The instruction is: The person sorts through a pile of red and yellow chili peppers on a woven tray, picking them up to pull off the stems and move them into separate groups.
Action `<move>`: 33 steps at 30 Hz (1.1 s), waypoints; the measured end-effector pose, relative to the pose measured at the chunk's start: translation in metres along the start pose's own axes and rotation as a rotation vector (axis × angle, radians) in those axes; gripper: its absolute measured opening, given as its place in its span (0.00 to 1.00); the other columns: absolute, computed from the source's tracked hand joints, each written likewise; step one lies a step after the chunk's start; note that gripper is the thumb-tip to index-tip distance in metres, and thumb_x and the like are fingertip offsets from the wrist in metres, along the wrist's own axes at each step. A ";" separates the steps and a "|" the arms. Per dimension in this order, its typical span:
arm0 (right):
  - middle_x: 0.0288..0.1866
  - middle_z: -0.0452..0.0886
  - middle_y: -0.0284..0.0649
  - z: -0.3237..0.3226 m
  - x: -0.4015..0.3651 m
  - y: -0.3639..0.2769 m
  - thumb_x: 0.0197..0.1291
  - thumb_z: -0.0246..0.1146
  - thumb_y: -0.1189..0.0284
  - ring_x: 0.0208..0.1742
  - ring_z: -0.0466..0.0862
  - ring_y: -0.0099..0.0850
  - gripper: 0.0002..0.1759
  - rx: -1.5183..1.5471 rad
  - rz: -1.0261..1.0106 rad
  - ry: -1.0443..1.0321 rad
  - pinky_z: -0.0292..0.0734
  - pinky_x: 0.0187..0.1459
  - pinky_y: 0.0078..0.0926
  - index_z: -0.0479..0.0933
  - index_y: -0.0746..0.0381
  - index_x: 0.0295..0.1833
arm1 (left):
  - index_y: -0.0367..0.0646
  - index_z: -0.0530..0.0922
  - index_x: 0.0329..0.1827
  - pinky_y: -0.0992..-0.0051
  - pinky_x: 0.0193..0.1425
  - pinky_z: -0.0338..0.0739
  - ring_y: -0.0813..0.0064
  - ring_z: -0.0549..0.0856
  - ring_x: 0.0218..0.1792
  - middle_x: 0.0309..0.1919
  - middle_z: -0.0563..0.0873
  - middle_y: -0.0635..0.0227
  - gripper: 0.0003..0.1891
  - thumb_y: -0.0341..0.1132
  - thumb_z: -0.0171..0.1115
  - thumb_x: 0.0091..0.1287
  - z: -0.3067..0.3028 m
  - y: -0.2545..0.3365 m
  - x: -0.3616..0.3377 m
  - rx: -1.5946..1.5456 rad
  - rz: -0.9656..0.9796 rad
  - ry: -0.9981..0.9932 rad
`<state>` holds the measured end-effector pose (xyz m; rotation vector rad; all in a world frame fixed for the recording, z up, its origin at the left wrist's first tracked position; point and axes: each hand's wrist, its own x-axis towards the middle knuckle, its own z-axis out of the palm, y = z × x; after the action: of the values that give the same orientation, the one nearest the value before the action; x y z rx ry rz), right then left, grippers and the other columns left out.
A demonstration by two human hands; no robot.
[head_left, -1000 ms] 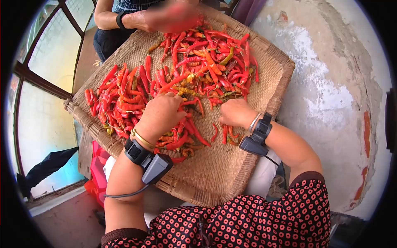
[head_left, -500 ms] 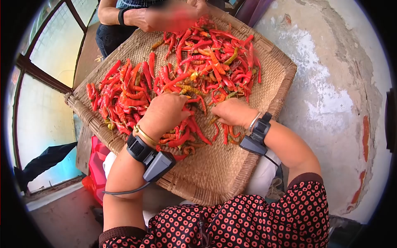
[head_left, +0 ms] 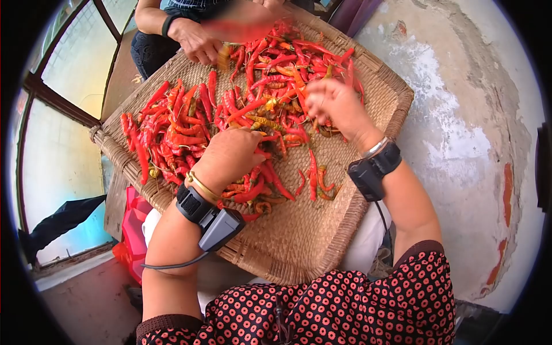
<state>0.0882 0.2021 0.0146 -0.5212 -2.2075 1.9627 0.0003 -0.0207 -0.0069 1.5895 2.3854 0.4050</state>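
Red chilli peppers (head_left: 172, 141) lie in heaps on a woven tray (head_left: 305, 241). My left hand (head_left: 230, 152) is closed over the near middle of the heap, with red chilli peppers (head_left: 263, 154) showing at its fingers; its fingertips are partly hidden. My right hand (head_left: 339, 109) is raised over the right side of the heap, fingers loosely curled and apart, slightly blurred, with no chilli visible in them. A greenish chilli (head_left: 328, 72) shows just beyond it. A few loose chillies (head_left: 313, 175) lie between my hands on the tray.
Across the tray, another person's hand (head_left: 198, 43) is at a blurred yellowish chilli (head_left: 223, 57). A worn wall (head_left: 454, 115) stands at the right, a window (head_left: 63, 161) at the left. A red bag (head_left: 135, 230) is beside the tray.
My right hand has lifted away from the near chillies and moved up and right, uncovering them. My left hand has stayed in place. The other person's hand has moved down onto the tray's far side.
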 end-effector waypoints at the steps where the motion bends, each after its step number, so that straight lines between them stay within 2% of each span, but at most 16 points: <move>1: 0.27 0.80 0.36 -0.005 -0.002 0.011 0.54 0.62 0.72 0.29 0.81 0.24 0.07 -0.004 0.000 -0.001 0.75 0.29 0.22 0.76 0.61 0.38 | 0.41 0.77 0.41 0.61 0.39 0.76 0.56 0.82 0.35 0.29 0.81 0.55 0.17 0.41 0.64 0.52 0.000 0.000 0.000 -0.003 0.000 0.002; 3: 0.31 0.81 0.42 -0.010 -0.013 0.037 0.47 0.65 0.70 0.33 0.82 0.35 0.15 -0.935 -0.202 -0.433 0.77 0.33 0.32 0.75 0.59 0.43 | 0.41 0.77 0.42 0.61 0.39 0.76 0.56 0.81 0.36 0.29 0.81 0.55 0.17 0.41 0.64 0.52 0.001 0.000 0.000 0.006 0.003 0.007; 5: 0.28 0.79 0.40 -0.008 -0.031 0.058 0.46 0.65 0.68 0.32 0.81 0.38 0.21 -1.295 -0.279 -0.609 0.74 0.33 0.38 0.72 0.56 0.48 | 0.41 0.77 0.42 0.61 0.40 0.76 0.56 0.81 0.36 0.29 0.81 0.56 0.18 0.41 0.64 0.52 0.003 -0.001 -0.001 0.018 0.009 0.006; 6: 0.28 0.79 0.40 -0.004 -0.039 0.053 0.46 0.65 0.68 0.32 0.81 0.38 0.21 -1.294 -0.278 -0.609 0.74 0.33 0.38 0.72 0.56 0.48 | 0.41 0.77 0.42 0.61 0.40 0.76 0.56 0.81 0.36 0.30 0.81 0.56 0.18 0.41 0.64 0.52 0.004 -0.001 -0.001 0.014 0.013 0.001; 8: 0.29 0.79 0.41 0.005 -0.050 0.041 0.44 0.64 0.70 0.33 0.80 0.43 0.19 -1.237 -0.259 -0.779 0.74 0.33 0.39 0.71 0.57 0.45 | 0.41 0.77 0.43 0.61 0.41 0.76 0.56 0.81 0.37 0.30 0.81 0.56 0.18 0.41 0.64 0.52 0.004 -0.002 -0.001 0.013 0.019 -0.006; 9: 0.29 0.79 0.41 0.006 -0.053 0.041 0.44 0.64 0.70 0.33 0.80 0.43 0.19 -1.237 -0.260 -0.778 0.74 0.33 0.39 0.71 0.57 0.45 | 0.41 0.77 0.43 0.61 0.41 0.76 0.56 0.81 0.37 0.31 0.81 0.56 0.18 0.41 0.64 0.53 0.003 -0.001 -0.001 0.011 0.020 -0.005; 11: 0.29 0.78 0.41 0.009 -0.056 0.041 0.44 0.63 0.71 0.33 0.81 0.43 0.18 -1.355 -0.258 -0.869 0.75 0.31 0.40 0.69 0.56 0.44 | 0.40 0.77 0.43 0.61 0.41 0.76 0.56 0.81 0.37 0.31 0.81 0.56 0.18 0.41 0.64 0.53 0.001 0.001 -0.001 0.010 0.023 -0.002; 15: 0.29 0.79 0.42 0.015 -0.057 0.035 0.48 0.60 0.72 0.35 0.82 0.43 0.13 -1.460 -0.260 -0.891 0.76 0.32 0.39 0.69 0.58 0.41 | 0.40 0.77 0.43 0.61 0.41 0.76 0.56 0.81 0.38 0.32 0.81 0.56 0.18 0.41 0.64 0.53 0.000 0.001 -0.001 0.009 -0.008 -0.032; 17: 0.29 0.79 0.42 0.015 -0.056 0.044 0.49 0.59 0.71 0.34 0.82 0.41 0.10 -1.460 -0.454 -0.853 0.76 0.31 0.38 0.70 0.59 0.39 | 0.40 0.77 0.43 0.61 0.42 0.76 0.56 0.81 0.39 0.33 0.81 0.56 0.18 0.40 0.64 0.53 0.002 0.001 -0.001 0.011 0.005 -0.026; 21: 0.27 0.78 0.41 0.015 -0.045 0.056 0.49 0.59 0.69 0.32 0.81 0.40 0.09 -1.433 -0.543 -0.920 0.76 0.31 0.38 0.71 0.59 0.36 | 0.40 0.77 0.43 0.61 0.42 0.76 0.56 0.81 0.39 0.33 0.81 0.56 0.18 0.40 0.64 0.52 0.001 0.001 -0.002 0.013 0.011 -0.029; 24: 0.25 0.78 0.41 0.016 -0.031 0.052 0.47 0.60 0.69 0.30 0.81 0.41 0.07 -1.390 -0.466 -0.839 0.76 0.31 0.38 0.72 0.59 0.33 | 0.40 0.77 0.43 0.61 0.42 0.76 0.56 0.81 0.39 0.33 0.81 0.56 0.18 0.39 0.64 0.52 0.002 -0.001 -0.001 0.002 0.023 -0.024; 26: 0.25 0.78 0.41 0.014 -0.021 0.043 0.47 0.61 0.68 0.30 0.81 0.42 0.08 -1.199 -0.573 -0.411 0.76 0.31 0.39 0.73 0.59 0.33 | 0.40 0.77 0.43 0.61 0.43 0.76 0.56 0.81 0.39 0.32 0.81 0.56 0.18 0.39 0.64 0.52 0.003 -0.002 -0.002 -0.005 0.027 -0.024; 27: 0.25 0.78 0.41 0.013 -0.015 0.041 0.47 0.61 0.68 0.30 0.81 0.42 0.08 -1.197 -0.573 -0.411 0.76 0.31 0.39 0.73 0.59 0.33 | 0.40 0.77 0.43 0.61 0.43 0.76 0.56 0.81 0.39 0.33 0.81 0.56 0.18 0.39 0.64 0.52 0.004 -0.001 -0.002 -0.007 0.030 -0.017; 29: 0.24 0.76 0.39 0.010 -0.004 0.037 0.46 0.62 0.69 0.28 0.79 0.41 0.09 -1.215 -0.549 -0.291 0.73 0.28 0.38 0.69 0.60 0.25 | 0.40 0.77 0.43 0.61 0.43 0.76 0.56 0.81 0.39 0.33 0.81 0.56 0.18 0.39 0.64 0.52 0.003 0.000 -0.001 -0.004 0.036 -0.012; 31: 0.24 0.77 0.40 0.009 -0.004 0.027 0.47 0.62 0.69 0.29 0.79 0.42 0.08 -1.226 -0.501 -0.327 0.73 0.30 0.38 0.72 0.60 0.29 | 0.40 0.77 0.44 0.62 0.43 0.76 0.56 0.81 0.39 0.33 0.81 0.56 0.18 0.40 0.64 0.52 0.002 0.001 -0.001 0.003 0.028 -0.032; 33: 0.27 0.80 0.43 0.007 -0.012 0.013 0.47 0.63 0.64 0.32 0.81 0.42 0.12 -1.231 -0.292 -0.481 0.75 0.34 0.42 0.77 0.58 0.36 | 0.40 0.77 0.44 0.62 0.43 0.76 0.56 0.81 0.40 0.34 0.81 0.56 0.18 0.40 0.64 0.52 0.001 0.000 -0.001 0.007 0.031 -0.027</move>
<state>0.0988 0.1923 0.0017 0.2347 -3.3463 0.4073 0.0013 -0.0210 -0.0079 1.6261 2.3479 0.3786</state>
